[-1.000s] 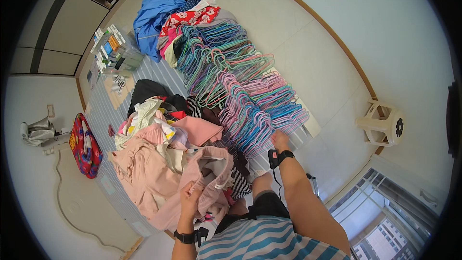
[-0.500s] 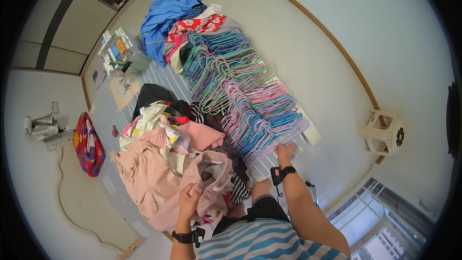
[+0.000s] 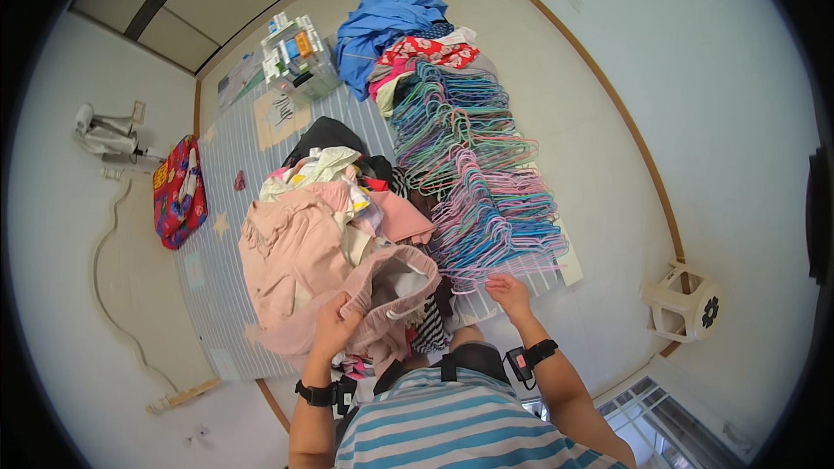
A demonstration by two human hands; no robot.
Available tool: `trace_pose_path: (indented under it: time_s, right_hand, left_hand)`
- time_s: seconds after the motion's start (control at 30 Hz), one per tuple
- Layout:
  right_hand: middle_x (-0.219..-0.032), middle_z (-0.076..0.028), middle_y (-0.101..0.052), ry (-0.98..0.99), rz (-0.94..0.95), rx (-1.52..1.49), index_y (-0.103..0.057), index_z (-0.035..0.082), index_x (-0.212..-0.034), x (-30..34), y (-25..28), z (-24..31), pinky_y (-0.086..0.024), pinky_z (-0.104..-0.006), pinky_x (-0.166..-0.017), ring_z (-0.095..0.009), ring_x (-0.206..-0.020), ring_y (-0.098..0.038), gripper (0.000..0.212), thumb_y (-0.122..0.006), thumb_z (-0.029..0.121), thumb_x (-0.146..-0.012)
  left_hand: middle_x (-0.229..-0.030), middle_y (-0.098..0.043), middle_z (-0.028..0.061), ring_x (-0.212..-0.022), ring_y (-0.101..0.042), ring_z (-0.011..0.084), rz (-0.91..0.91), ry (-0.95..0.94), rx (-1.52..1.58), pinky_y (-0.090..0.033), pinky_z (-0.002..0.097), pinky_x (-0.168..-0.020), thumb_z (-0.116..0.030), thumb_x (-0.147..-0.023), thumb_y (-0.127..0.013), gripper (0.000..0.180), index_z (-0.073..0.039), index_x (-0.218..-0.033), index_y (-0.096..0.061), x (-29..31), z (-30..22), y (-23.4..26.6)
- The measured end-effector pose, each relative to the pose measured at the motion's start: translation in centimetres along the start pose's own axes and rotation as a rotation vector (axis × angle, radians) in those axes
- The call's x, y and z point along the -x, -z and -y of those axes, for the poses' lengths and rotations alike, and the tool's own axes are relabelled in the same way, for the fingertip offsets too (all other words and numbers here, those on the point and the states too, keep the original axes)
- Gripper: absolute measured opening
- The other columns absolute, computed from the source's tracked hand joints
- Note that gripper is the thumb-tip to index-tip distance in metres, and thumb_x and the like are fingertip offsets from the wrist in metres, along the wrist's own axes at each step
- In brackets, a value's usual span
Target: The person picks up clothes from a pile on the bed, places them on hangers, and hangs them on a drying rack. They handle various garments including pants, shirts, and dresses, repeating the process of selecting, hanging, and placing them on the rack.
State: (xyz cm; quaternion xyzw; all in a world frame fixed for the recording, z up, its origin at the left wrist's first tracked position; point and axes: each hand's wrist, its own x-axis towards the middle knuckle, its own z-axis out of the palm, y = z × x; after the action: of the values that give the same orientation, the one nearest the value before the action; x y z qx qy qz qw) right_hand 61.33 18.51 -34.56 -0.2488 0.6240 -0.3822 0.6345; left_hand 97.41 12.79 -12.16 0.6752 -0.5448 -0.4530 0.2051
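left hand (image 3: 334,323): closed around a fold of the pink garment (image 3: 382,291), gripping it near the front edge of the clothes pile (image 3: 321,208)
right hand (image 3: 508,291): fingers partly spread and curled down at the near end of the row of hangers (image 3: 486,208); it touches or nearly touches a pink hanger (image 3: 473,276), but whether it has closed on it cannot be told
pink garment: lies on top of the pile, bunched and turned partly inside out, a pale lining showing at its opening
how the garment handles: soft and limp, light, likely to sag and slide off if taken by one corner; the neck or shoulder seam looks the best place to hold
hangers: thin plastic ones in pink, blue and green, laid overlapping in a long band on the striped mat (image 3: 217,278), just right of the pile
how a hanger handles: light and stiff, hooks likely to snag on the next ones; best lifted by the hook or the bar
farther off: blue cloth (image 3: 382,22) and a red flowered cloth (image 3: 426,50) at the far end of the band, a clear box (image 3: 300,56) beyond, a white stool (image 3: 682,304) to the right
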Motion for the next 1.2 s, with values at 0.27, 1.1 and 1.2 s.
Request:
trace_pose_path:
  time_s: [0.27,1.1,1.2]
  right_hand:
    - [-0.085,-0.009,-0.059,0.859,-0.134,1.047,-0.068,0.010,-0.096,5.4,-3.6,12.1,-0.047,-0.0392,-0.062,-0.028,-0.076,-0.061,0.024,-0.078,0.009,-0.074]
    - [-0.066,-0.004,-0.059,1.236,0.529,0.916,-0.077,0.012,-0.099,26.0,-21.3,31.8,-0.039,-0.0326,-0.053,-0.020,-0.057,-0.052,0.021,-0.079,0.023,-0.082]
    - [-0.064,-0.005,-0.057,1.273,0.625,1.071,-0.077,0.016,-0.097,26.5,-23.6,32.8,-0.041,-0.0336,-0.054,-0.021,-0.058,-0.054,0.020,-0.080,0.022,-0.079]
  left_hand:
    - [-0.067,-0.059,0.0131,-0.063,-0.055,0.0187,-0.124,-0.075,-0.029,-0.046,0.0340,-0.061,-0.018,-0.082,-0.062,0.020,0.002,-0.086,-0.062,4.9,-0.3,5.8]
    - [-0.077,-0.055,0.0183,-0.072,-0.057,0.0383,-0.436,-0.548,-0.205,-0.046,0.0451,-0.064,-0.008,-0.084,-0.064,0.010,-0.001,-0.083,-0.056,18.3,4.6,17.5]
    - [-0.079,-0.056,0.0178,-0.074,-0.058,0.0385,-0.492,-0.569,-0.263,-0.047,0.0456,-0.065,-0.007,-0.084,-0.063,0.009,-0.001,-0.084,-0.056,19.8,5.7,18.4]
